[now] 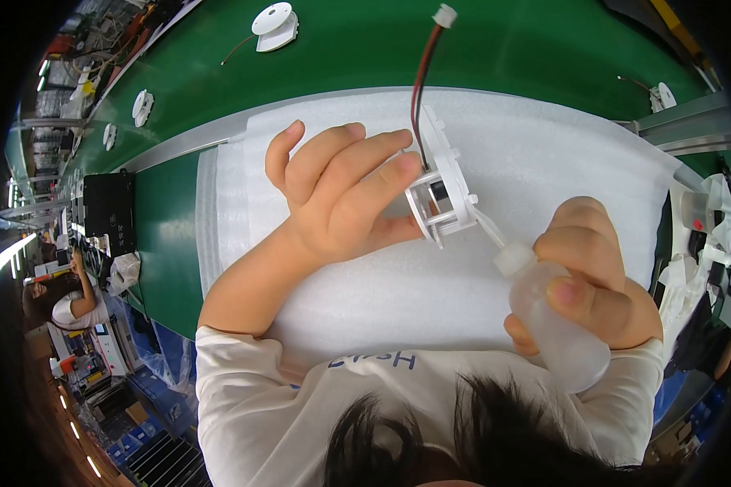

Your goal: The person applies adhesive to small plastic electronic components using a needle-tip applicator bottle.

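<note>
My left hand [341,183] grips a white plastic part [450,183] by its near disc, thumb below and fingertips above. Between the part's two plates a dark piece shows. From it rises a red and black cable [418,93] with a white connector [444,15] at its end. My right hand [584,272] is wrapped round a translucent squeeze bottle [564,341], tilted up to the left. The bottle's narrow white nozzle [490,228] reaches to the lower edge of the part; whether it touches, I cannot tell. Any liquid at the tip is too small to make out.
White foam sheeting [333,304] covers the work surface beneath my hands. Beyond a metal rail lies a green belt [341,49] carrying several similar white parts [276,26]. A black case [109,213] stands at the left. Another person [69,296] sits far left.
</note>
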Demonstrator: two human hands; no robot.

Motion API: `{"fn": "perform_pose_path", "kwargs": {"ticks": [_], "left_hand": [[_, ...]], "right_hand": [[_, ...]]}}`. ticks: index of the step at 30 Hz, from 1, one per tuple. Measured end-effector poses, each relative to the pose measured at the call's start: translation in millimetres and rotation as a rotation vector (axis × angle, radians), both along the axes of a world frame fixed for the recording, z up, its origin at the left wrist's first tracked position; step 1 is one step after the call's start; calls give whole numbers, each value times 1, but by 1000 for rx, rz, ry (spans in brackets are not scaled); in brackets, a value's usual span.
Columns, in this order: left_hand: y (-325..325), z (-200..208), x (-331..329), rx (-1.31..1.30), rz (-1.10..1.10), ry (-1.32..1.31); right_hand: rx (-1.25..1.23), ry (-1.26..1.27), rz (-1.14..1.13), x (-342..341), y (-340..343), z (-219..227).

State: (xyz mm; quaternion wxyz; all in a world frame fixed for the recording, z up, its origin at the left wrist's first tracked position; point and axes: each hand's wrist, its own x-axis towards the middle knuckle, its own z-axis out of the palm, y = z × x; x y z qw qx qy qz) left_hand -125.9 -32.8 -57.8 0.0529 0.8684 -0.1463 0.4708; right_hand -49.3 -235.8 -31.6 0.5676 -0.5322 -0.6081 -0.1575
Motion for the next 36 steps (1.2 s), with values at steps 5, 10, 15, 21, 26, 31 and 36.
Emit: {"fn": "perform_pose_path", "kwargs": {"ticks": [5,10,15,21,26,31,36], "left_hand": [[0,5,-2,-49,-10,78],[-4,7,-3,-293,-50,211],[-3,5,-5,-499,-93,354],[-5,11,-9,-515,-109,406],[-9,6,-14,-933,-254,557],[-10,18,-17,-1394,-368,743],[-8,21,-17,-1608,-435,759]], "right_hand": [[15,-23,-17,-1,0,-5],[7,-36,-6,-4,-4,-2],[30,0,-15,-6,-2,-2],[21,5,-15,-6,0,-1],[24,-41,-19,-7,2,0],[55,-79,-34,-5,3,-7],[57,-97,-24,-4,5,-8]]}}
